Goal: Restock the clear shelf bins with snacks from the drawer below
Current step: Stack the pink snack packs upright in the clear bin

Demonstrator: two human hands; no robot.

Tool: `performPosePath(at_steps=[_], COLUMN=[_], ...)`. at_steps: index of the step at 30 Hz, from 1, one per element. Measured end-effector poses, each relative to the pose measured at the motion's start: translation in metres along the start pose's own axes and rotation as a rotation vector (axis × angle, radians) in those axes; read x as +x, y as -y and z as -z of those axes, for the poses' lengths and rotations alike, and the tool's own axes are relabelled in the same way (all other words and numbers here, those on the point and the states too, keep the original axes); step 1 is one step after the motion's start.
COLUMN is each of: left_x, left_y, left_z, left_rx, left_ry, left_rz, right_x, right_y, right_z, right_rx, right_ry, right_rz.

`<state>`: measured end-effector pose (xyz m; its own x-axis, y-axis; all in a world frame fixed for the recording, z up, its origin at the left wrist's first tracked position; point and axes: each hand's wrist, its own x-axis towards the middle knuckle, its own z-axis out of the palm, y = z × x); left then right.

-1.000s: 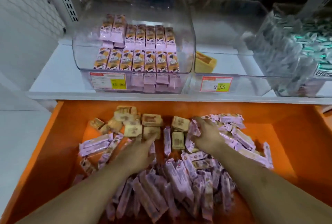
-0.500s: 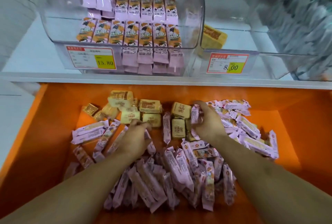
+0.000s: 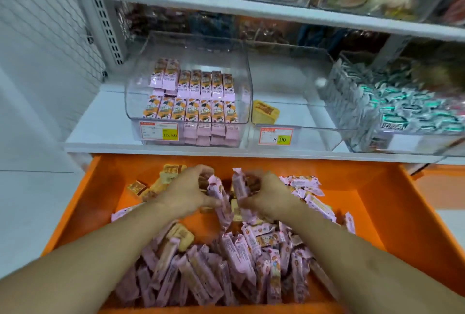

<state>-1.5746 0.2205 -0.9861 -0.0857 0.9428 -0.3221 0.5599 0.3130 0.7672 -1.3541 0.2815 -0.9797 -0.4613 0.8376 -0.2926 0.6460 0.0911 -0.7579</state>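
An open orange drawer (image 3: 105,188) holds a heap of pink-wrapped snack bars (image 3: 241,258) and several small yellow snack blocks (image 3: 173,171). My left hand (image 3: 187,191) grips a bunch of pink bars over the drawer's middle. Close beside it, my right hand (image 3: 268,196) grips another bunch of pink bars. On the white shelf above, the left clear bin (image 3: 188,97) contains two rows of upright pink bars. The middle clear bin (image 3: 294,112) holds a single yellow block (image 3: 265,112).
A third clear bin (image 3: 402,110) at the right is packed with white-and-green packets. Price tags (image 3: 276,136) hang on the bin fronts. A higher shelf (image 3: 226,4) with more snack bins juts out above. A white wall and perforated upright stand at the left.
Both hands have come together over the drawer's middle and lifted bunches of pink bars. The view has tilted up, showing the shelves above.
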Motion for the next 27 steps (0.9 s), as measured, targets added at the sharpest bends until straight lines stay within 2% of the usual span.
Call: performPosePath(at_steps=[3,7,10,15,21,27], left_x=[-0.022,-0.059,-0.081,-0.094,-0.081,-0.065], left_y=[-0.029,-0.071,-0.09,-0.095,-0.097,-0.099], left_z=[0.024,0.062,0.083,0.091,0.088,0.086], left_rx=[-0.067,-0.281,-0.321,-0.634,-0.733,-0.744], left_ry=[-0.017,0.031,-0.007,0.044,-0.034,-0.029], left_rz=[-0.015,-0.042,-0.059,-0.072,-0.024,0.015], right_x=[-0.024,-0.051,-0.07,-0.077,-0.052,-0.034], right_y=[0.033,0.069,0.089,0.102,0.114,0.113], right_z=[0.018,0.044,0.054,0.047,0.046,0.063], right_rx=[0.069,0.19,0.224,0.275,0.333,0.31], right_ry=[-0.029,0.001,-0.009,-0.023,-0.057,-0.102], right_rz=[0.057,0.103,0.148,0.192,0.143,0.111])
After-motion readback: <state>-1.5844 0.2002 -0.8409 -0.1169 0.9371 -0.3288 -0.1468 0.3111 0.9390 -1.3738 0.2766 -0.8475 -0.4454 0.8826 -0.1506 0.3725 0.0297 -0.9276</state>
